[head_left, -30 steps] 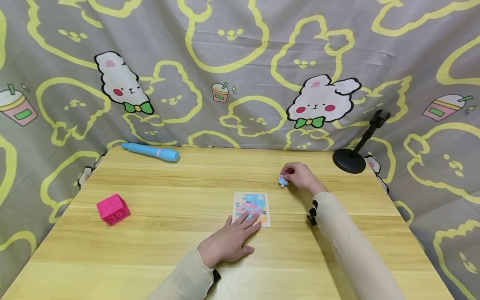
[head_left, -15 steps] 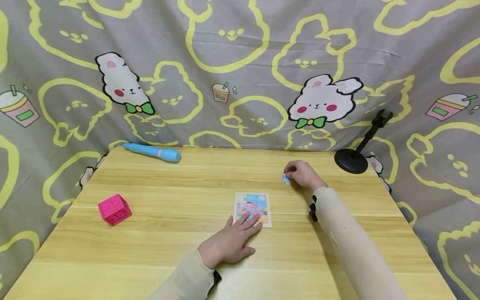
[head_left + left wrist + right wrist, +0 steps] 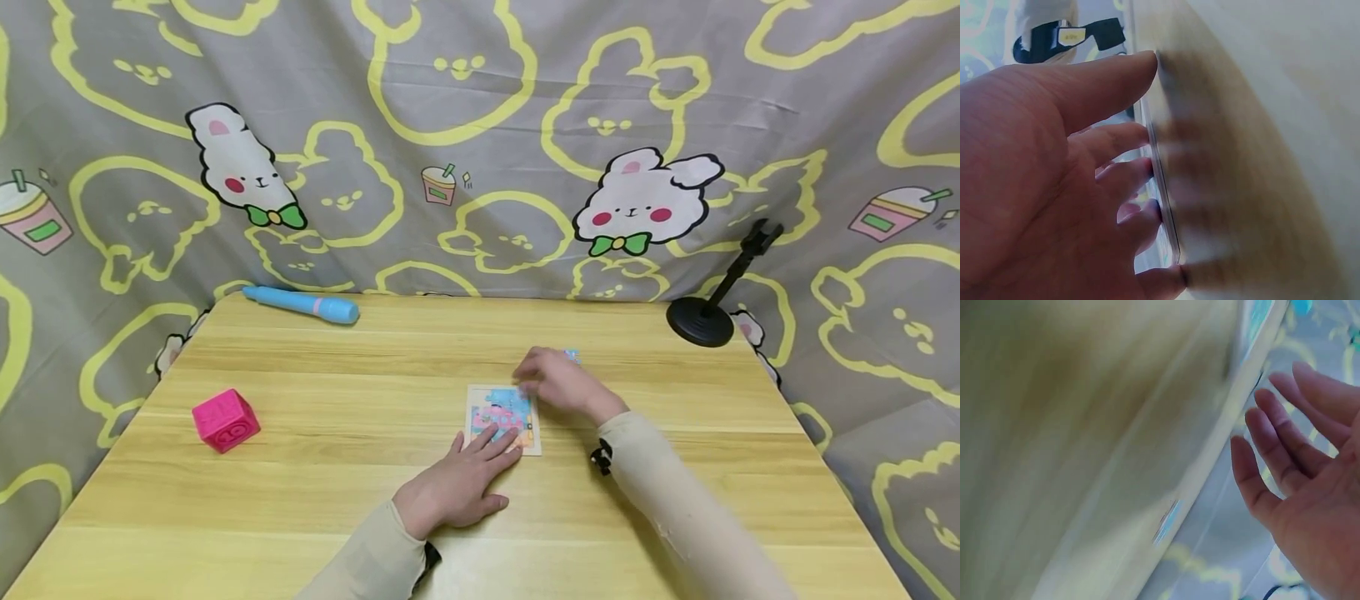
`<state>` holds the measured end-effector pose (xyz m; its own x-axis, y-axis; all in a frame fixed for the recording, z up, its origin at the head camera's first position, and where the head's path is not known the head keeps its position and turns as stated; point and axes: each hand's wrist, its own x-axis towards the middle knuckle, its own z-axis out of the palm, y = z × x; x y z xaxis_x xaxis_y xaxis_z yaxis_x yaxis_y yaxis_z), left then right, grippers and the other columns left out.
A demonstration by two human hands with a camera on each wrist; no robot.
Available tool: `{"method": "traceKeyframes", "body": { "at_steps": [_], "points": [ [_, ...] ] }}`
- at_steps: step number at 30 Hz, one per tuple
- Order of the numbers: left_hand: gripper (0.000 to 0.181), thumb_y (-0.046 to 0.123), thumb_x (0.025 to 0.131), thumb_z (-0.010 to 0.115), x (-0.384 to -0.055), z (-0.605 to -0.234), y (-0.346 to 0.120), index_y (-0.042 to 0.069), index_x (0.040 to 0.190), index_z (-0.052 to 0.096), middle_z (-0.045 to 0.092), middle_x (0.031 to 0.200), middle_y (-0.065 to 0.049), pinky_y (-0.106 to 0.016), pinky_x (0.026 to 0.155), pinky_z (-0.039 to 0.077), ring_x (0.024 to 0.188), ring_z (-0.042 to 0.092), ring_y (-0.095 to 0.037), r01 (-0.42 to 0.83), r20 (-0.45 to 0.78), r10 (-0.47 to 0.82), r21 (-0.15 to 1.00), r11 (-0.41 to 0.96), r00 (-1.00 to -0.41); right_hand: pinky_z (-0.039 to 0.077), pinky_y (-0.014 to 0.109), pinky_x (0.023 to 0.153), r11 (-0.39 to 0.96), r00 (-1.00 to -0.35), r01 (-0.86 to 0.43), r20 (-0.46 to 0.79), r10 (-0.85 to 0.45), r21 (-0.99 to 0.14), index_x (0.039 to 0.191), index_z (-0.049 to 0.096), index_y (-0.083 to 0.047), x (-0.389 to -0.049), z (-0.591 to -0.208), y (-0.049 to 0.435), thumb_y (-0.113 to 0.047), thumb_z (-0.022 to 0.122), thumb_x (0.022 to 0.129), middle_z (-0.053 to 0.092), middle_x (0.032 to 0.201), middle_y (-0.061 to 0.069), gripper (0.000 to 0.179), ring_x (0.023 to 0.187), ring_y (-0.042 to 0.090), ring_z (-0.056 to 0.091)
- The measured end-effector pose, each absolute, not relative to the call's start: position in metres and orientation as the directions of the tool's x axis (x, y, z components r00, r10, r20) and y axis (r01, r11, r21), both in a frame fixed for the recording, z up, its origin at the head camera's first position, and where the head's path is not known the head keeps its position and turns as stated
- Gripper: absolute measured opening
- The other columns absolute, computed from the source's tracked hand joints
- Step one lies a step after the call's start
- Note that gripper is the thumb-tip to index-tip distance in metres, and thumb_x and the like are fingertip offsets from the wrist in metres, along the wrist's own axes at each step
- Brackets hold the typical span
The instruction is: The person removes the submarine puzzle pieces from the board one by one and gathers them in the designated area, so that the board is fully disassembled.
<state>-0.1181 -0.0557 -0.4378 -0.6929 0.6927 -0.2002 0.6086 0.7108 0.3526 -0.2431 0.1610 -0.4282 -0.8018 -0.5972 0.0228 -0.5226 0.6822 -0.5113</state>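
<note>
Two hands [image 3: 459, 487] [image 3: 566, 383], puzzle [image 3: 501, 414] beneath left, near right

Looking like a screened-off nook in some unidentifiable room; showing a rabbit-print curtain [image 3: 495, 167] behind and beside a wood-grain table [image 3: 352, 367] bearing toys like a pink block [image 3: 227, 421].

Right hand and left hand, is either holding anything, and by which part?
Nothing is held: the right hand is empty, and the left hand only rests on the puzzle.

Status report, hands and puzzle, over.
Left hand on puzzle, covering part. Right hand open, apparently empty, by far-right corner. Loose piece beyond, partly hidden.
</note>
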Motion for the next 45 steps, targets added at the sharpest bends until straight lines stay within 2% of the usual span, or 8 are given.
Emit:
{"method": "traceKeyframes", "body": {
  "at_steps": [3,6,12,20,26,34,45],
  "points": [
    [0.064,0.035,0.097,0.061,-0.119,-0.437,-0.056,0.017,0.154,0.037,0.022,0.161,0.0,-0.059,0.11,0.025,0.147,0.016,-0.026,0.61,-0.201,0.693,0.35,0.711,-0.692,0.048,0.039,0.085,0.65,-0.754,-0.567,0.001,-0.657,-0.506,0.111,0.074,-0.006,-0.237,-0.43,0.144,-0.009,0.068,0.093,0.062,0.103,0.002,0.02,0.094,0.02,0.058],
    [0.064,0.036,0.097,0.061,-0.119,-0.437,-0.056,0.017,0.154,0.037,0.021,0.161,0.0,-0.06,0.109,0.025,0.147,0.016,-0.027,0.612,-0.204,0.693,0.344,0.712,-0.691,0.047,0.036,0.081,0.65,-0.743,-0.563,-0.033,-0.669,-0.511,0.111,0.074,-0.008,-0.234,-0.433,0.132,-0.009,0.069,0.092,0.06,0.102,0.002,0.02,0.09,0.019,0.056],
    [0.064,0.036,0.097,0.061,-0.118,-0.438,-0.056,0.017,0.153,0.037,0.021,0.162,0.0,-0.06,0.11,0.024,0.147,0.015,-0.026,0.604,-0.206,0.69,0.355,0.713,-0.694,0.047,0.034,0.081,0.679,-0.76,-0.521,-0.082,-0.645,-0.518,0.111,0.073,-0.009,-0.233,-0.436,0.123,-0.007,0.071,0.09,0.056,0.101,0.001,0.021,0.087,0.016,0.053],
    [0.066,0.035,0.096,0.062,-0.118,-0.438,-0.056,0.017,0.154,0.036,0.02,0.162,0.0,-0.059,0.111,0.021,0.147,0.014,-0.026,0.595,-0.208,0.688,0.371,0.713,-0.696,0.045,0.036,0.084,0.664,-0.763,-0.508,-0.072,-0.643,-0.549,0.105,0.07,-0.012,-0.235,-0.438,0.124,-0.003,0.071,0.089,0.053,0.102,0.004,0.019,0.092,0.02,0.049],
    [0.066,0.036,0.096,0.062,-0.118,-0.438,-0.056,0.017,0.154,0.036,0.021,0.162,0.0,-0.059,0.111,0.021,0.147,0.014,-0.026,0.596,-0.207,0.686,0.364,0.716,-0.697,0.045,0.04,0.086,0.665,-0.772,-0.515,-0.044,-0.634,-0.541,0.1,0.068,-0.011,-0.237,-0.438,0.122,-0.001,0.07,0.089,0.057,0.1,0.003,0.015,0.095,0.021,0.05],
    [0.066,0.036,0.096,0.062,-0.118,-0.438,-0.056,0.017,0.154,0.036,0.021,0.162,0.0,-0.058,0.111,0.022,0.147,0.014,-0.025,0.598,-0.209,0.684,0.355,0.719,-0.699,0.047,0.037,0.084,0.716,-0.804,-0.473,-0.081,-0.589,-0.514,0.104,0.067,-0.007,-0.239,-0.439,0.119,-0.003,0.071,0.089,0.057,0.095,0.001,0.016,0.09,0.018,0.053],
    [0.065,0.034,0.096,0.063,-0.118,-0.437,-0.055,0.015,0.153,0.038,0.024,0.161,-0.001,-0.059,0.111,0.023,0.147,0.016,-0.026,0.604,-0.198,0.688,0.351,0.715,-0.698,0.047,0.036,0.08,0.679,-0.782,-0.486,-0.072,-0.619,-0.55,0.098,0.063,-0.01,-0.241,-0.435,0.119,0.001,0.069,0.089,0.058,0.09,-0.001,0.016,0.084,0.017,0.053]
  ]
}}
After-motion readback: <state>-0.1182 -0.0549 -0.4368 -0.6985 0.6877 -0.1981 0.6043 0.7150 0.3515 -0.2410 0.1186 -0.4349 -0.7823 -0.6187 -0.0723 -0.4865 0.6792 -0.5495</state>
